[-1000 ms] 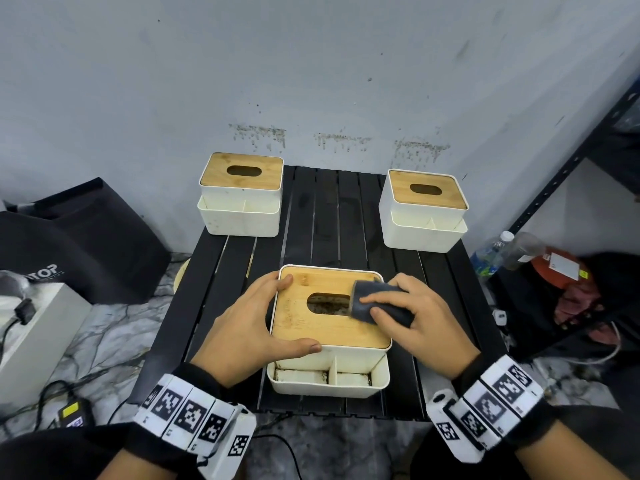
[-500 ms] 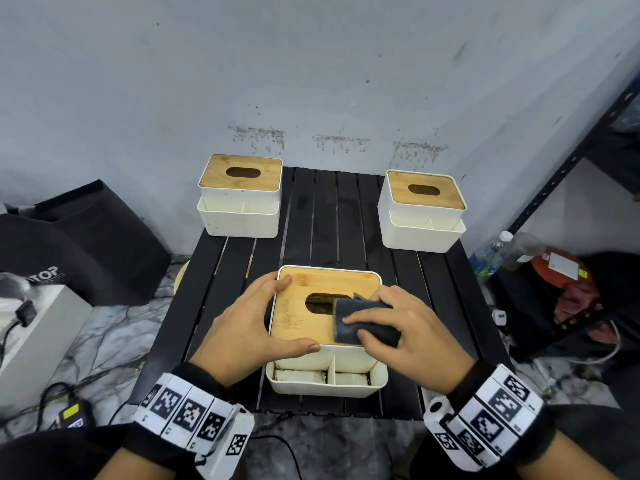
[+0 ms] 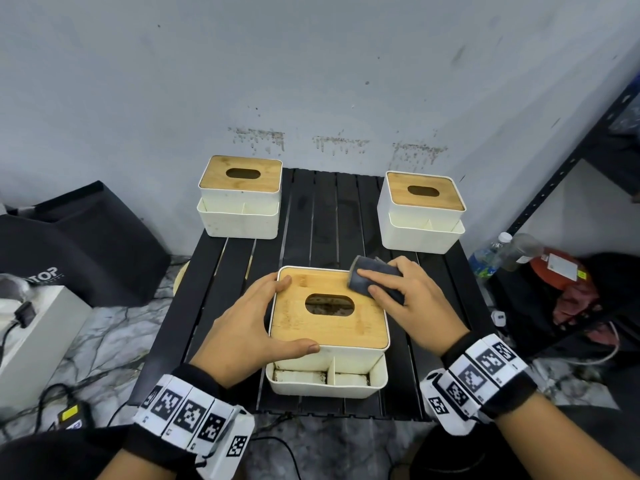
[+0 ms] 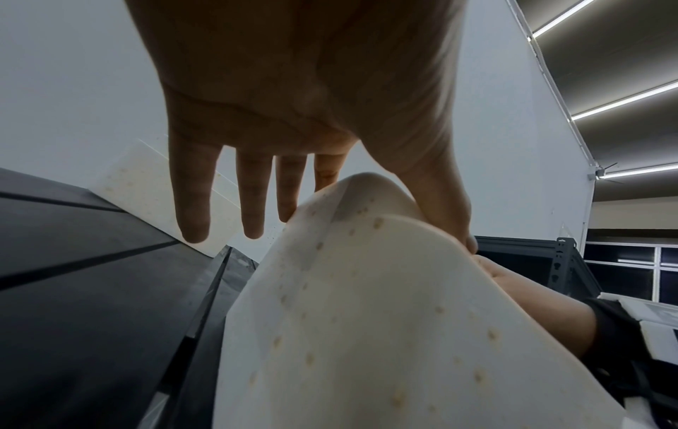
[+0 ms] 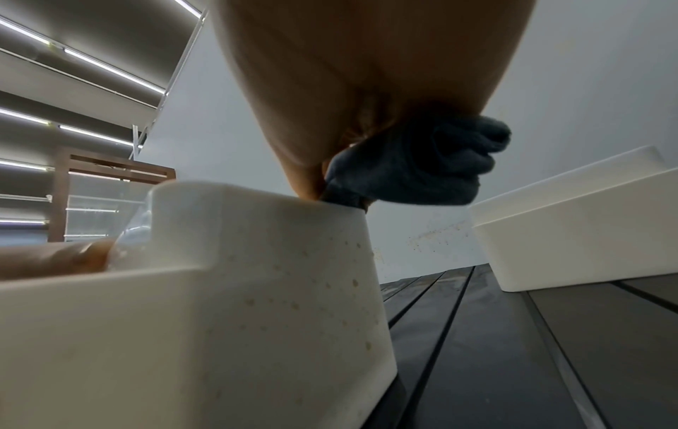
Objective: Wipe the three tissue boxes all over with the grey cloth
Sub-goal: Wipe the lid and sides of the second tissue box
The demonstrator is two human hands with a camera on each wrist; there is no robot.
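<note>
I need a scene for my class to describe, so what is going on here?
A person is wiping the bamboo lid of the nearest white tissue box on a black slatted table. The right hand presses a folded grey cloth on the lid's far right corner; the left hand steadies the box. Two matching boxes, the far-left box and the far-right box, stand untouched.

Left hand splayed, right seemingly curled

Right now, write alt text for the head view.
A right hand presses a folded grey cloth onto the far right corner of the nearest tissue box's wooden lid while the left hand steadies its left side. Two more tissue boxes stand at the black slatted table's far corners.
</note>
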